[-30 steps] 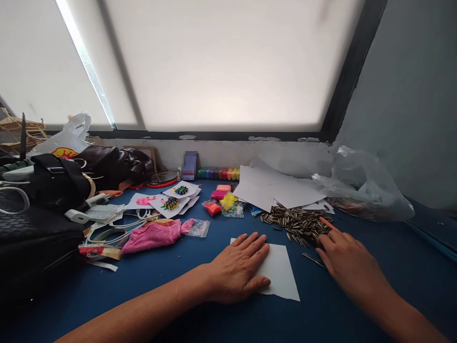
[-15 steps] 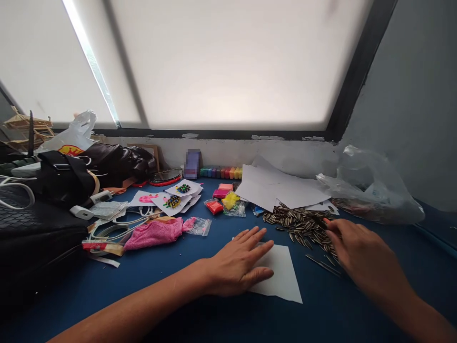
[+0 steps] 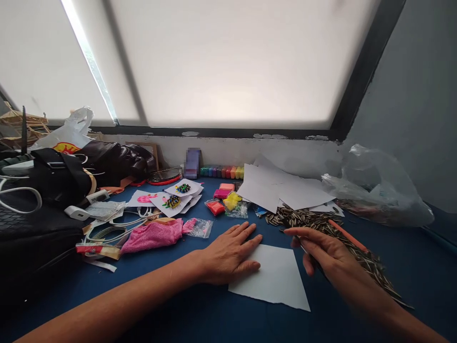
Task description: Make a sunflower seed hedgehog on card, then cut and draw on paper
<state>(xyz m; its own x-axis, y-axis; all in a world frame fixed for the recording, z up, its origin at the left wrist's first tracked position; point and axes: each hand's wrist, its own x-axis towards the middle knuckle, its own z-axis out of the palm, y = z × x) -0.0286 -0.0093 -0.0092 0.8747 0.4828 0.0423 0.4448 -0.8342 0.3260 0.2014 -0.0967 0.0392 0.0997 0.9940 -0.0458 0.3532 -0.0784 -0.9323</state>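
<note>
My left hand (image 3: pixel 232 255) lies palm down with its fingers stretched out, over the left part of a white paper sheet (image 3: pixel 274 276) on the blue tabletop. To the right of the sheet, my right hand (image 3: pixel 328 257) is raised, with thumb and fingers closed on a thin dark metal tool that looks like tweezers (image 3: pixel 309 251); much of it is hidden by the hand. Behind and beside that hand spreads a pile of striped sunflower seeds (image 3: pixel 307 218). An orange stick like a pencil (image 3: pixel 348 236) lies across the seeds.
Behind the sheet are bagged colored clay packs (image 3: pixel 232 201) and larger white papers (image 3: pixel 282 186). A clear plastic bag (image 3: pixel 385 190) stands at the right. On the left are a pink cloth (image 3: pixel 153 236), white cables, small decorated papers (image 3: pixel 173 201) and a black bag (image 3: pixel 35 238).
My right hand has moved left from the seed pile toward the paper, and the thin tool from the table is now in it. The orange stick now shows on the seeds.
</note>
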